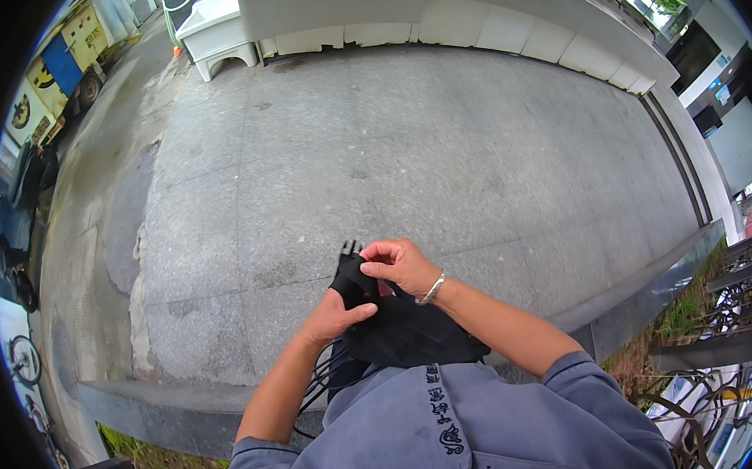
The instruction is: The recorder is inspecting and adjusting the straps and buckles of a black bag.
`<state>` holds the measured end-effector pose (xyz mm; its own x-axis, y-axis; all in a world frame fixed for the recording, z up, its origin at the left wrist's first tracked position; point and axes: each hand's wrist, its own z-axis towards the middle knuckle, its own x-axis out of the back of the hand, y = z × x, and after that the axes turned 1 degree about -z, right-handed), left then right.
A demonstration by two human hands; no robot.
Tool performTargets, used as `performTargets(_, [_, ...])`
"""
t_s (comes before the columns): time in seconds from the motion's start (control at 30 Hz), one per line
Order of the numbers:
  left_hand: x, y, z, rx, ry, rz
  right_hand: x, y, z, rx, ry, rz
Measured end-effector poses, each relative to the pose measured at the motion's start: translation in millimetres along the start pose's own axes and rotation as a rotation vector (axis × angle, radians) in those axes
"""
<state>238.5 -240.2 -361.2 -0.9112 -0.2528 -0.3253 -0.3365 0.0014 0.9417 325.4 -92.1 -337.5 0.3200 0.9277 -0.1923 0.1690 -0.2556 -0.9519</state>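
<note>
A black strap with a plastic side-release buckle end (pixel 351 248) is between my hands, just above my lap. My left hand (pixel 341 315) grips the folded black strap (pixel 353 282) from below, its thumb pointing right. The thumb and fingertips of my right hand (pixel 399 264) pinch at the strap beside the buckle's prongs; a silver bracelet (pixel 432 289) is on that wrist. Under both hands a black mesh fabric item (pixel 415 333) lies over my lap. Black cords (pixel 317 379) hang at its left side.
Grey stone paving (pixel 378 169) spreads before me. A white plastic basin (pixel 214 27) stands by a long tiled counter (pixel 334 8) at the far side. A wheeled cart (pixel 66 60) is far left. Low stone ledges (pixel 655 300) and planting (pixel 683 317) flank me.
</note>
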Motion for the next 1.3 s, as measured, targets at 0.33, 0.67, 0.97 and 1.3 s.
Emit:
performTargets(0.33, [-4.2, 4.9, -5.3, -0.040, 0.017, 0.012, 28.4, 12.5, -20.7, -0.008, -0.103, -0.039])
performTargets(0.67, [-19.3, 4.1, 0.9, -0.199, -0.142, 0.645, 16.6, -5.7, -7.3, -0.205, -0.059, -0.671])
performTargets(0.97, [-19.5, -0.2, 2.6, -0.227, -0.212, 0.951, 8.4, 1.9, -5.6, -0.162, -0.053, 0.257])
performTargets(1.3, [15.4, -24.1, 0.6, -0.052, 0.096, 0.472, 25.9, -31.1, -40.0, 0.329, 0.258, 0.305])
